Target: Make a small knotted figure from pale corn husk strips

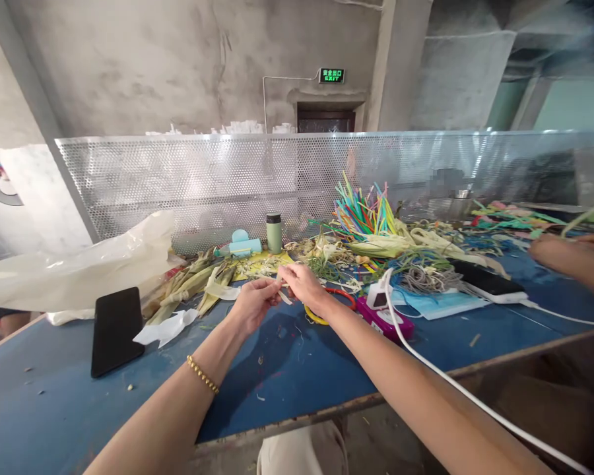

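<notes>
Over the blue table my left hand [255, 303] and my right hand [299, 284] meet, fingertips nearly touching. Both pinch a small pale strip [286, 299], which looks like a piece of corn husk; one end sticks out below the fingers. A gold bead bracelet [202, 374] circles my left wrist. Left of my hands lie dried husks [193, 290] and a torn white piece [171, 328]. Just behind my right wrist are red and yellow loops [317, 316], partly covered by it.
A black phone [117, 332] lies at left, a plastic bag [89, 267] behind it. Farther back stand a green cup [274, 234] and colourful pipe cleaners [363, 211]. A white cable [455, 382] runs from a purple power strip [383, 320]. Another person's hand [557, 254] works at right.
</notes>
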Tool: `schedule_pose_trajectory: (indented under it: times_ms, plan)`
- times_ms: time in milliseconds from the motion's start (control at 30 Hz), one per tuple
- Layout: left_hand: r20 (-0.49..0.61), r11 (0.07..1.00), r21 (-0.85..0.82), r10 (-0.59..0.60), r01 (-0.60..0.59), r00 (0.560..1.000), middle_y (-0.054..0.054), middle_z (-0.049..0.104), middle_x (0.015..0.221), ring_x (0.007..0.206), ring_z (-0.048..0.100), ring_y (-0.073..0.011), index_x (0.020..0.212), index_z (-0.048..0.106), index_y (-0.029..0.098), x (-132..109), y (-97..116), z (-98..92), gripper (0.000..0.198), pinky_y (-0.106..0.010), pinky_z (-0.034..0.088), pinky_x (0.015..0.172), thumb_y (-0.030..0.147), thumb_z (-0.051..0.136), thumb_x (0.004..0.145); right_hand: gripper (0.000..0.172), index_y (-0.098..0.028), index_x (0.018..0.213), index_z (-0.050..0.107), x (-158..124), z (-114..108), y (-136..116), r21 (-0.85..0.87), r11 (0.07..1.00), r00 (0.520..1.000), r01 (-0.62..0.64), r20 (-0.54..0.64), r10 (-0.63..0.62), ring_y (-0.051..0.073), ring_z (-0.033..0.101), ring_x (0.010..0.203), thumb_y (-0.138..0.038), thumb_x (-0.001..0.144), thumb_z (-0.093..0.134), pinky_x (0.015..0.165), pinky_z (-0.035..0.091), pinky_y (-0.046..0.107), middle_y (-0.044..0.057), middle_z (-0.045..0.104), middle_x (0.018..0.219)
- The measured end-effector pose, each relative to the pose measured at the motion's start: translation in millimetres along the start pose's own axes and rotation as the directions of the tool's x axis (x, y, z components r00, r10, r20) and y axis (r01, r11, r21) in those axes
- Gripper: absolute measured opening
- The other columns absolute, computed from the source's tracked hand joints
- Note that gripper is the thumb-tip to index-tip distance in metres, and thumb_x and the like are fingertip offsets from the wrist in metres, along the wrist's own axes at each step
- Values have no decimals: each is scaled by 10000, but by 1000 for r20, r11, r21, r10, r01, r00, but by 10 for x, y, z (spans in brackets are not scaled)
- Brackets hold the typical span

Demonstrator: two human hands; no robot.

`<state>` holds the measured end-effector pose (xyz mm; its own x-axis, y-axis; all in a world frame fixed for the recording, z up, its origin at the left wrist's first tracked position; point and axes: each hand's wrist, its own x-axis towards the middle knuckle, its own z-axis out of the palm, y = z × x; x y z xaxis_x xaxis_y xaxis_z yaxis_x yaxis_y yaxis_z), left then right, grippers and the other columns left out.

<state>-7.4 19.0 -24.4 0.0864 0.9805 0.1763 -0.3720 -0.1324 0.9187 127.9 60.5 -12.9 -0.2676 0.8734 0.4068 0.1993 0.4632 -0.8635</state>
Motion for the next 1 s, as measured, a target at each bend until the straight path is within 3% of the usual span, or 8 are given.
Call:
schedule_pose_trajectory:
  times_ms: [167,267,467,667,767,833,900,1000]
  plan:
    - [-17,1000,-23,-7,7,1000,-28,609,596,521,537,-91,667,641,92,47,-50,-67,250,-230,420,552,263,813,609,346,-180,621,509,-95,64,108,-107,994,1000,-8,16,10,91,486,401,-457,821,568,407,324,198,-34,507,482]
    - [-24,1000,-8,-27,27,999,-8,574,547,509,544,-99,648,615,101,51,-73,-71,244,-232,422,551,242,811,608,340,-181,616,511,-165,52,135,-43,999,1000,10,9,-9,91,469,411,-449,817,566,414,336,202,-41,503,469]
    - [35,1000,12,8,-8,999,-36,605,583,534,568,-112,693,613,99,29,-61,-43,246,-240,424,571,261,792,642,280,-143,746,602,-176,-104,108,102,995,987,-13,158,-3,83,458,435,-421,770,625,406,345,192,-36,537,513]
    - [35,989,147,26,-31,999,-36,622,592,535,594,-135,739,642,113,18,-27,-16,230,-241,421,551,299,760,673,180,-131,735,616,-204,-164,53,63,998,992,22,124,-30,68,427,431,-310,757,613,417,328,184,-40,520,500]
    - [-65,910,396,163,-125,984,-21,634,621,474,558,-122,751,694,144,60,26,-71,135,-234,377,497,194,759,643,164,-138,702,605,-206,-175,34,16,1000,997,27,67,-28,75,439,425,-293,754,601,419,326,192,-40,512,487]
    - [-104,833,498,334,-242,937,-34,676,727,501,539,-105,720,719,172,87,66,-113,153,-228,381,524,88,752,596,155,-138,699,608,-200,-184,34,-15,1000,999,28,27,-27,78,456,424,-284,749,597,419,330,196,-32,533,506]
    - [-66,768,579,379,-274,923,-49,692,742,571,566,-136,735,736,183,95,100,-133,173,-235,398,556,69,729,605,152,-137,703,615,-195,-188,41,-32,999,999,34,21,-33,78,467,424,-281,748,596,419,334,196,-26,553,530]
    - [57,621,734,345,-274,937,-59,724,840,668,593,-160,865,743,175,69,130,-109,211,-254,431,628,108,677,677,157,-137,703,618,-196,-182,47,-57,997,998,45,38,-43,79,469,423,-285,752,595,423,338,194,-26,555,530]
